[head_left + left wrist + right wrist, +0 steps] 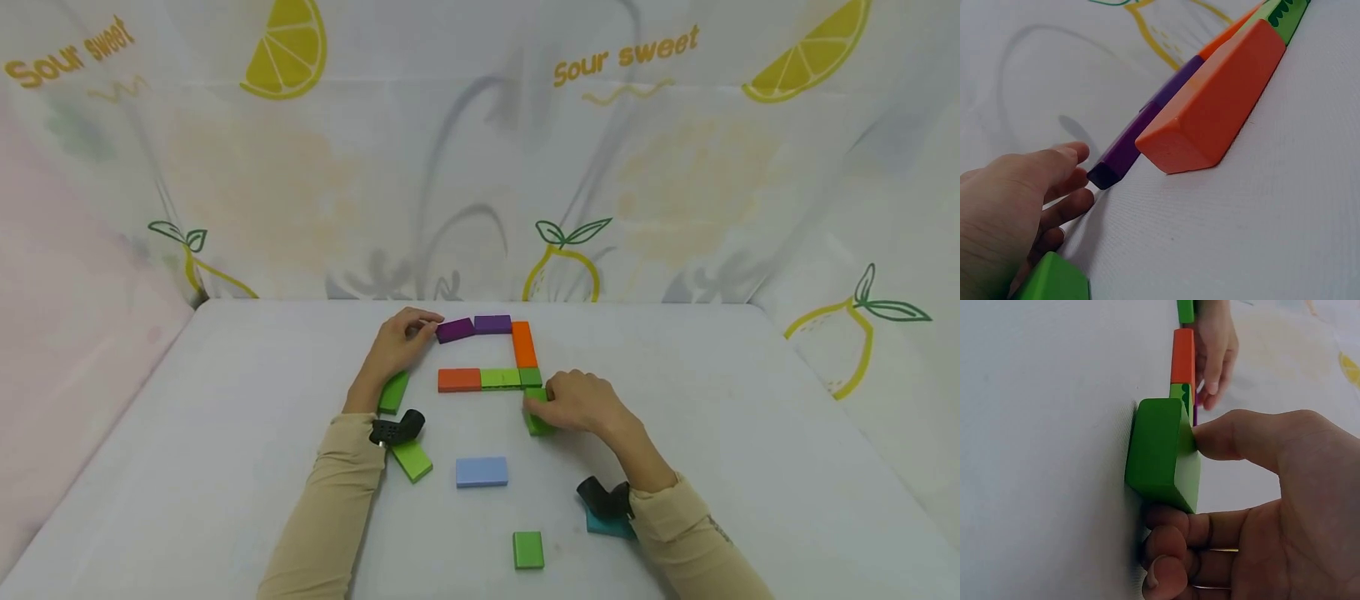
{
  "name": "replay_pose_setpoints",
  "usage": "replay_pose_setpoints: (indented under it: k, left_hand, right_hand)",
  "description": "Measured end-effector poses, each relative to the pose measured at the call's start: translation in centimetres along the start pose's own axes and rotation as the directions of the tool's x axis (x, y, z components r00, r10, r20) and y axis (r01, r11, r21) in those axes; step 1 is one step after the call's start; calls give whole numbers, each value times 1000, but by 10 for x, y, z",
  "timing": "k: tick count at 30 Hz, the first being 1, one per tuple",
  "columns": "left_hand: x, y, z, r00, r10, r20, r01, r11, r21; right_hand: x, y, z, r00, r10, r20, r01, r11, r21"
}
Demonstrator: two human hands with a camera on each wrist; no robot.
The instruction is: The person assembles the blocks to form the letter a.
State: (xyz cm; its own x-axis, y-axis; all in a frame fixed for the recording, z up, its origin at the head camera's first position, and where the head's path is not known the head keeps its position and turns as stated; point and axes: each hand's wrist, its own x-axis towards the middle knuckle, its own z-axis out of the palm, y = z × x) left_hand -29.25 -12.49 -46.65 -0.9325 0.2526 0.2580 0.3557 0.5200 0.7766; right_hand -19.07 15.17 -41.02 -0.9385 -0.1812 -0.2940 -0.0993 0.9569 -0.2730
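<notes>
My right hand point(585, 404) holds a green block point(1154, 450) between its thumb and curled fingers. That block lies on the table just below a short green block point(530, 377), at the end of a row with a light green block point(500, 379) and a red-orange block point(459, 380). An upright orange block point(524, 344) joins this row to a purple block point(492, 324) above. Beside it a dark purple block point(455, 330) lies slightly tilted. My left hand point(397, 346), fingers loosely bent, is at that block's left end; in the left wrist view its fingertips point(1075, 152) grip nothing.
Beside the left forearm lie a green block point(393, 393) and a light green block point(412, 460). A pale blue block point(482, 472) and a small green block point(528, 550) are nearer me. A teal block point(609, 525) is partly under the right wrist. Printed cloth point(420, 167) hangs behind the table.
</notes>
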Motion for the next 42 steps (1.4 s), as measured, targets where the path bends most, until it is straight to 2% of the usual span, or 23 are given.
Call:
replay_pose_setpoints:
  k: [11,21,29,42]
  left_hand:
    - [1,0,0,1000,-8,0,8,1000,2]
    - [6,-3,1,1000,16,-1,-16,1000,7]
    - [6,-4,0,1000,-19,5,19,1000,13]
    - [5,-1,-1,1000,-1,14,1,1000,6]
  right_hand:
    - [2,-4,2,1000,12,-7,-12,999,-31]
    - [4,-4,2,1000,12,16,-12,1000,-20]
    - [6,-2,2,1000,-5,23,6,1000,-22]
    - [7,-1,1,1000,-8,18,9,1000,-16]
